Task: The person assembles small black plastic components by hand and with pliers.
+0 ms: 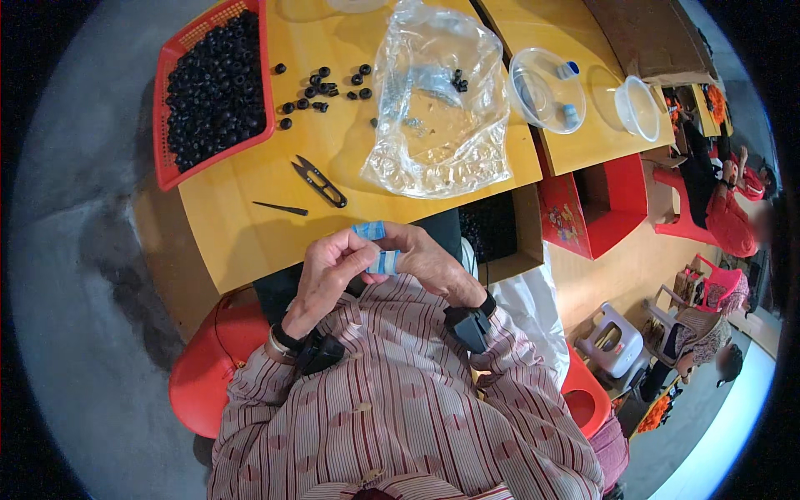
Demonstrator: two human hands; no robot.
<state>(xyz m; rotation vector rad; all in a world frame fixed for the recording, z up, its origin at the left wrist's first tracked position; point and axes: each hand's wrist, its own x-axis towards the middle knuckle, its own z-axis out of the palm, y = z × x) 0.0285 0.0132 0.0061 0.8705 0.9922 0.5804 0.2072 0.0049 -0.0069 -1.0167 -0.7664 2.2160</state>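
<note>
My left hand and my right hand meet in front of my striped shirt, just off the near table edge. Fingers of both are pinched together at the tips. Blue tape wraps fingers where the hands meet, seemingly on the right hand. Whatever lies between the fingertips is hidden. On the yellow table beyond them lie thread snips and a slim dark pointed tool. Farther off, loose black round parts are scattered beside a clear plastic bag with small pieces inside.
A red basket heaped with black parts stands far left. Clear tubs sit on the right-hand table. Below are an open cardboard box and a red box. People sit at far right.
</note>
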